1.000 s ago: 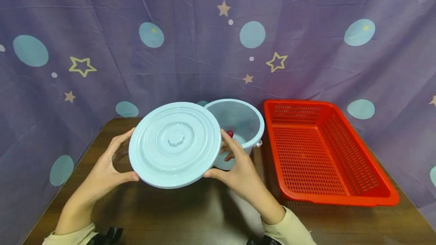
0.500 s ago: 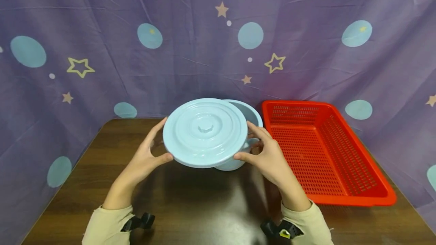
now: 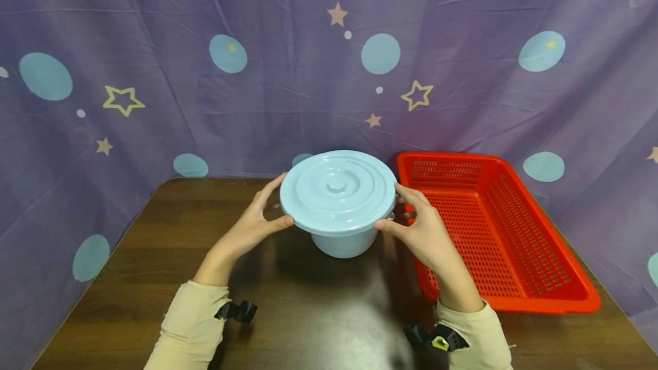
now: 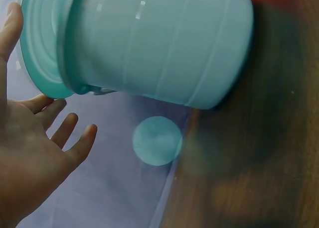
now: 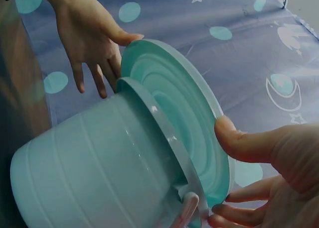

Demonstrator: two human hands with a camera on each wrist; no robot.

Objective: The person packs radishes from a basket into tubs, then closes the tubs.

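A pale blue round lid (image 3: 313, 190) with a small central knob lies over the mouth of the pale blue bucket (image 3: 344, 244). My left hand (image 3: 252, 227) grips its left edge between thumb and fingers. Opposite it, my right hand (image 3: 426, 236) grips the right edge, thumb at the front and fingers behind. In the right wrist view the underside of the lid (image 5: 174, 98) shows, with a gap between it and the bucket (image 5: 84, 163) rim. The inside of the bucket is hidden. A pinkish handle end (image 5: 187, 208) hangs at the bucket's side.
A red perforated basket (image 3: 426, 278) stands close at the right of the bucket, beside my right hand. The brown wooden table (image 3: 308, 313) carries both. A purple curtain (image 3: 288, 84) with stars and dots hangs right behind the table's far edge.
Both hands have carried the lid right and back, from beside the bucket to over its mouth. The lid has tipped flatter. A dark red round thing inside the bucket is now covered.
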